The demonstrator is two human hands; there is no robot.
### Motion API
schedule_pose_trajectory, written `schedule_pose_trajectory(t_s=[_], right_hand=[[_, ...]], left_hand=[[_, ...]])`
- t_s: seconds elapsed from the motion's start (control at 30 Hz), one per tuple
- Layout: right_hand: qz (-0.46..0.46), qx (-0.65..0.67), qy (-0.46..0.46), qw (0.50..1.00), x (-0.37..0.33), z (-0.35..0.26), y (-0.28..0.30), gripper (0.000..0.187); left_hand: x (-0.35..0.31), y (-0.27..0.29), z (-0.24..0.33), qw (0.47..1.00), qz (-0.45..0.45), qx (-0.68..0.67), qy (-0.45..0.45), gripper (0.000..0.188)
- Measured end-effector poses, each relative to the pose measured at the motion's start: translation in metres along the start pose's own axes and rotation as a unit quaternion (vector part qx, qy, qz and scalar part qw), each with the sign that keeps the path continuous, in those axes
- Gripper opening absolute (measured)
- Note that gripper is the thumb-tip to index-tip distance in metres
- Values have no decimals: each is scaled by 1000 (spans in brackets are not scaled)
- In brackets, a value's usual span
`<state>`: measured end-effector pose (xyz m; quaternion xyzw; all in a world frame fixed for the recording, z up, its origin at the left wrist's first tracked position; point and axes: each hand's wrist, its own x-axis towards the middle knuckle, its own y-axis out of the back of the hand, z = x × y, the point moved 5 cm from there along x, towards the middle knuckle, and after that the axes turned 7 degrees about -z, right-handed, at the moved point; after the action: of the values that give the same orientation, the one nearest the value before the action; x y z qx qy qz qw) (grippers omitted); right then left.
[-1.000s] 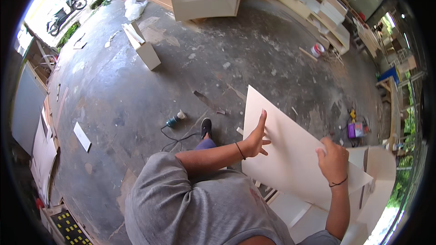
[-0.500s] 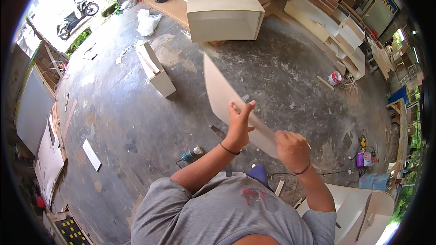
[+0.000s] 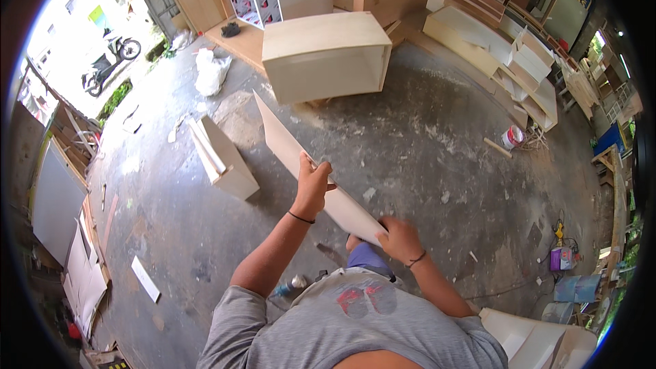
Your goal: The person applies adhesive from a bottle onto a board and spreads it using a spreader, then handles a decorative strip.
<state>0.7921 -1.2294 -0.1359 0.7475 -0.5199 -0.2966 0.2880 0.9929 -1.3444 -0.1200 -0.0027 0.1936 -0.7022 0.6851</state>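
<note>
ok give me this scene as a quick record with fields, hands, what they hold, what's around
left hand: grips the upper edge of the panel
right hand: grips the panel's near end
panel: pale, thin, held off the floor, tilted, far end pointing away from the person
cabinet: pale open box, on the floor beyond the panel
small box: on the floor to the left
paint can: on the floor to the right
floor: grey concrete, dusty

Bright daylight floods in from the open street side at upper left, blown out to near white there. The grey dusty concrete floor (image 3: 424,157) is evenly lit, shadows soft and short. Heavy fisheye bending toward the rim (black vignette all round). Centre sharp, edges slightly smeared.
</note>
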Motion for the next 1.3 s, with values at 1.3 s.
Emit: schedule_pose_trajectory(t_s=[1.3], right_hand=[[188, 191, -350, 898, 401, 54, 105, 38]], left_hand=[[845, 151, 232, 959, -220, -173, -41, 31]])
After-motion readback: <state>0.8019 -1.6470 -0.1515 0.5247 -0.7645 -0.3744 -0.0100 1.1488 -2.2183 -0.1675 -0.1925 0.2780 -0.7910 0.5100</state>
